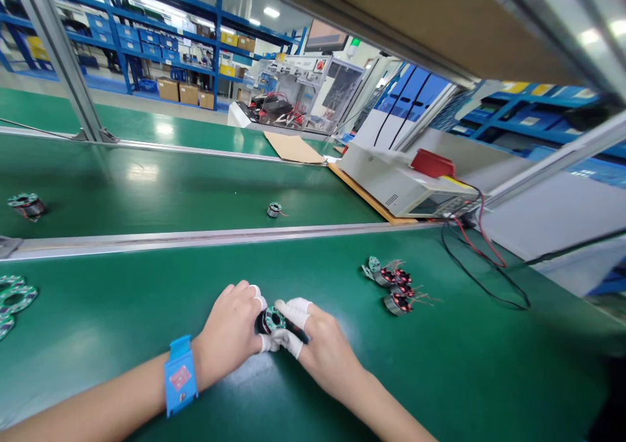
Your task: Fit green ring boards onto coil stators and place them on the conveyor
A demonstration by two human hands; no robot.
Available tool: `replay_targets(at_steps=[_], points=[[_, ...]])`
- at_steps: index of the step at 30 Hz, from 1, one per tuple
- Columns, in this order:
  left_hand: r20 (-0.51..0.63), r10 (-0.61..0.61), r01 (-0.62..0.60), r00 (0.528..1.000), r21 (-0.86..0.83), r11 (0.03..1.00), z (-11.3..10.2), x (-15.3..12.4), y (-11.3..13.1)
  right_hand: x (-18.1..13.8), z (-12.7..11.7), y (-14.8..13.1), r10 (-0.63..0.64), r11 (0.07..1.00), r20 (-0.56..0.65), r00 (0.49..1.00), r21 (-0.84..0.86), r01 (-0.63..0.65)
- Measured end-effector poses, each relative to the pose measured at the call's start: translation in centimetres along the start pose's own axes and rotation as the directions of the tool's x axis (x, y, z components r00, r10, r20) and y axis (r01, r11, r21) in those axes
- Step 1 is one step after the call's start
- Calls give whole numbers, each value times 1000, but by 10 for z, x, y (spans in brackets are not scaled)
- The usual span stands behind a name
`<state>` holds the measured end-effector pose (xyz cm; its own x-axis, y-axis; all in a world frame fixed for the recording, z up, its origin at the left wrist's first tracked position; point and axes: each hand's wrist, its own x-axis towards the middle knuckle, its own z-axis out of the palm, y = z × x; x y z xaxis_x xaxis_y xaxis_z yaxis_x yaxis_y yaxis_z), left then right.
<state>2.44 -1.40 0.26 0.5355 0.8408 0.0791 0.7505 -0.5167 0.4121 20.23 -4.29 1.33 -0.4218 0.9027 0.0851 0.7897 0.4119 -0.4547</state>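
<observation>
Both my hands meet on the green bench mat and pinch one small round motor part (270, 319), a black stator with a green ring board on top. My left hand (233, 332) has white finger cots on its fingertips and a blue wrist strap (180, 375); its fingers close on the part's left side. My right hand (320, 344), also with white finger cots, closes on the part's right side and seems to hold a thin dark tool against it.
A cluster of similar stators with copper windings (395, 285) lies to the right. Green ring boards (14, 298) sit at the left edge. On the conveyor belt beyond the metal rail (195, 238) lie two more parts (274, 210) (27, 205). A white instrument (405, 184) with red and black leads stands right.
</observation>
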Motion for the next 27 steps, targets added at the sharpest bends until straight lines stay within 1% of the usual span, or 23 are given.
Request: replay_targets(at_steps=[3, 5, 8, 11, 13, 15, 17, 18, 20, 22, 25, 27], points=[[12, 4, -4, 1000, 3, 1000, 0, 0, 0, 0, 2, -2, 22, 1000, -21, 1000, 6, -22], [20, 4, -4, 1000, 9, 1000, 1, 0, 0, 4, 0, -6, 32, 997, -22, 999, 67, -30], [29, -3, 3, 1000, 20, 1000, 1, 2, 1, 11, -5, -11, 7, 986, 3, 1000, 167, -7], [62, -12, 12, 998, -7, 1000, -8, 1, 2, 15, -7, -12, 12, 976, 11, 1000, 217, -14], [84, -6, 13, 996, -89, 996, -18, -1, 4, 13, -7, -10, 54, 965, 11, 998, 257, -55], [65, 23, -11, 998, -190, 982, -29, -6, 6, 9, -7, -8, 122, 943, 37, 992, 307, -127], [41, 87, -75, 995, -235, 969, -34, -11, 8, 5, -10, -8, 199, 913, 96, 975, 343, -220], [50, 130, -116, 990, -228, 967, -35, -13, 10, 3, -12, -8, 232, 901, 126, 964, 345, -262], [102, 209, -189, 973, -178, 966, -32, -16, 12, 0, -15, -11, 278, 897, 175, 944, 305, -321], [134, 248, -234, 959, -117, 965, -26, -19, 13, -2, -17, -16, 289, 921, 187, 939, 214, -327], [99, 284, -282, 954, -35, 959, -17, -22, 13, -8, -12, -21, 242, 967, 149, 959, 45, -251], [58, 312, -314, 948, 21, 949, -13, -24, 13, -14, -6, -25, 213, 976, 121, 970, -76, -205]])
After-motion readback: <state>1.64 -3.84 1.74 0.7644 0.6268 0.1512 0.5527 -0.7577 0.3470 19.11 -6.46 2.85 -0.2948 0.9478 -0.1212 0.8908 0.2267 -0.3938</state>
